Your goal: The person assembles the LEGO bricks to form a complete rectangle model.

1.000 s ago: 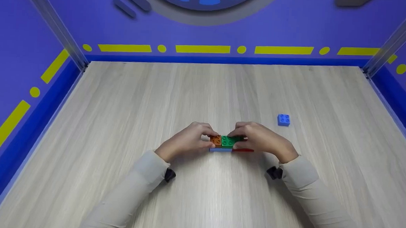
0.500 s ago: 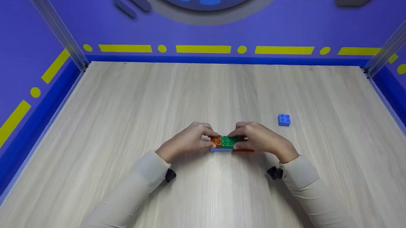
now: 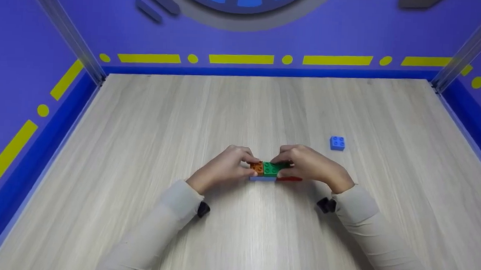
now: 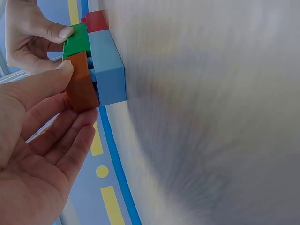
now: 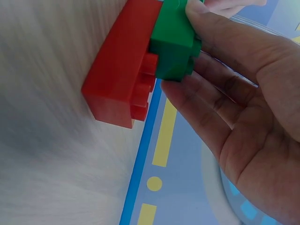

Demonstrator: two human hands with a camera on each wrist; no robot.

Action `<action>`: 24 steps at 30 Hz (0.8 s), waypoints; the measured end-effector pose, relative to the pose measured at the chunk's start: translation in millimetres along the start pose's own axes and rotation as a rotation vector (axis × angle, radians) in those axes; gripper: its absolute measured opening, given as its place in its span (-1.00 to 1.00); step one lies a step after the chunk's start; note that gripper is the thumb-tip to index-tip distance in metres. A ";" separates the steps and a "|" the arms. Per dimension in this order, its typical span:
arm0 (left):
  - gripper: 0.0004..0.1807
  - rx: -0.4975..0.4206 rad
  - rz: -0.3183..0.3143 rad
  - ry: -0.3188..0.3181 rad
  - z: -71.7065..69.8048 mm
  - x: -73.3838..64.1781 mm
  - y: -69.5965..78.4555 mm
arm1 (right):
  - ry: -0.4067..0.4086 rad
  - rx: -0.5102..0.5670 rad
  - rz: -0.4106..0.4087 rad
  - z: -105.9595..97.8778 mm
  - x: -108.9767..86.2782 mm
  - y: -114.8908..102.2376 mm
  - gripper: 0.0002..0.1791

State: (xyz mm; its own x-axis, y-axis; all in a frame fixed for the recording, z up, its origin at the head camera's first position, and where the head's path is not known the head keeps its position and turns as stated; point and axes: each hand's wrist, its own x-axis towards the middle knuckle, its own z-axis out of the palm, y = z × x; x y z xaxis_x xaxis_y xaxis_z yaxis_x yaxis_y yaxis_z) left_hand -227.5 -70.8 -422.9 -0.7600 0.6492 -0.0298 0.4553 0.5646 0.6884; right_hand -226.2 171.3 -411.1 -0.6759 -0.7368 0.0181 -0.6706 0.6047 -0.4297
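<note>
My left hand (image 3: 226, 165) pinches an orange toy brick (image 4: 82, 82) between thumb and fingers. That brick sits over the end of a light blue brick (image 4: 108, 70), and blue studs show in a gap between them. With thumb and fingertips, my right hand (image 3: 311, 163) grips a green brick (image 5: 173, 44) beside the orange one. The green brick bridges the light blue brick and a red brick (image 5: 117, 70), which stand end to end on the table. Several red studs are bare at the far right end. In the head view, the right hand covers part of the green brick.
A loose blue four-stud brick (image 3: 337, 143) lies on the wooden table (image 3: 175, 119), beyond the right hand. Purple-blue panels (image 3: 245, 40) with yellow marks rise along the back and both sides. A black device (image 3: 326, 205) sits at each wrist.
Both hands keep the same hold on the orange and green bricks. The head view shifts very slightly; the bricks show no clear movement.
</note>
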 end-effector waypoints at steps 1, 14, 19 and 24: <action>-0.62 0.002 0.002 0.004 0.2 0.2 -0.3 | 0.001 0.006 -0.001 -0.2 0.2 0.2 -0.74; -0.62 -0.017 0.013 0.040 3.4 -0.3 -2.8 | -0.005 0.047 -0.001 -1.7 2.7 0.3 -0.73; -0.62 -0.007 -0.011 0.048 5.8 -1.5 -2.0 | -0.009 0.038 -0.007 -1.9 3.9 -0.1 -0.72; -0.63 -0.007 -0.016 0.051 5.1 0.6 -2.8 | -0.001 0.024 -0.016 -1.7 4.3 1.6 -0.72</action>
State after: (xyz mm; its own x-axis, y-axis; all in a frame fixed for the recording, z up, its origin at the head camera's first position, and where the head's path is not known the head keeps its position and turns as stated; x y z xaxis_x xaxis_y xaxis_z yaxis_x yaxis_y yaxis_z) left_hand -226.8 -69.4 -428.6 -0.7899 0.6132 -0.0038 0.4397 0.5706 0.6936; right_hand -230.7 169.5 -410.1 -0.6646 -0.7468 0.0248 -0.6740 0.5849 -0.4512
